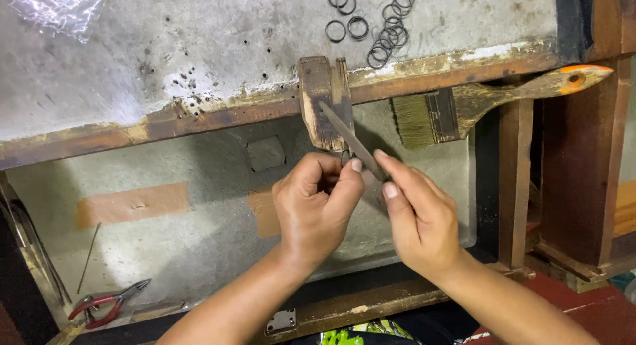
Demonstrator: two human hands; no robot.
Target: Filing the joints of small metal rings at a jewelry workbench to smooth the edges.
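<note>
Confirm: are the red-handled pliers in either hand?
No, the pliers lie in the tray's lower left corner, away from both hands.

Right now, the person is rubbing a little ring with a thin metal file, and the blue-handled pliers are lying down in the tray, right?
Almost. The head view shows the pliers have red handles, not blue. The rest holds: the right hand holds the thin file against a small ring pinched in the left hand.
</note>
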